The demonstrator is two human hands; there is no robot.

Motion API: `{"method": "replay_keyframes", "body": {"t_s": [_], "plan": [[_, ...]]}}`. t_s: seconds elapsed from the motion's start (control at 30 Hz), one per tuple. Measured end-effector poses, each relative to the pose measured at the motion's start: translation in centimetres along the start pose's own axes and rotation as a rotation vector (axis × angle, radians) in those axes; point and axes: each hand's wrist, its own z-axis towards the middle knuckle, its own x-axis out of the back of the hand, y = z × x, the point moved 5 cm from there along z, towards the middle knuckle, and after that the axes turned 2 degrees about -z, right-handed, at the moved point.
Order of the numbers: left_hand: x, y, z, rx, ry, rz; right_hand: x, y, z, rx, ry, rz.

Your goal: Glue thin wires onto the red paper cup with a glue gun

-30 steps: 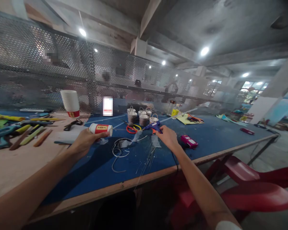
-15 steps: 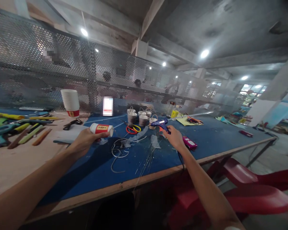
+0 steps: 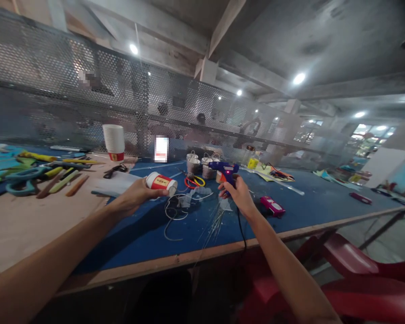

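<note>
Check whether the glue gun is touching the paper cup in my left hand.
Apart. The head view shows a clear gap between the glue gun and the paper cup, with the scissors on the table showing through it.

Two hands, one glue gun, one single red-banded cup, one cup stack

1. Dim, grey hall; ceiling lamps glare with soft halos.
2. Pale light shows through the far window.
3. Dark shadow falls across the blue desk, beside the left forearm.
4. Red light glows on the glue gun.
5. Beyond the mesh partition, shapes blur; edges stretch.
</note>
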Motion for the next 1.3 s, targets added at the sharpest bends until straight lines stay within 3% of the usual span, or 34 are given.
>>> {"method": "replay_keyframes", "body": {"t_s": [0.23, 0.53, 0.73, 0.9, 1.1, 1.3], "plan": [[0.9, -0.1, 0.1, -0.046, 0.104, 0.009, -5.6, -3.1, 1.1, 0.004, -0.175, 0.227], [2.2, 0.0, 0.3, -0.123, 0.218, 0.088, -10.8, -2.1, 2.6, -0.011, -0.344, 0.247], [2.8, 0.0, 0.2, -0.101, 0.298, 0.188, -11.1, -1.7, 1.5, -0.031, -0.450, 0.266], [2.6, 0.0, 0.0, -0.091, 0.310, 0.187, -10.7, -1.3, 1.2, -0.027, -0.362, 0.129], [2.5, 0.2, 0.0, -0.108, 0.296, 0.168, -10.7, -0.9, 0.9, 0.119, -0.310, 0.022], [2.6, 0.5, -0.1, -0.119, 0.323, 0.186, -10.6, -0.8, 0.7, 0.196, -0.328, -0.094]]}}
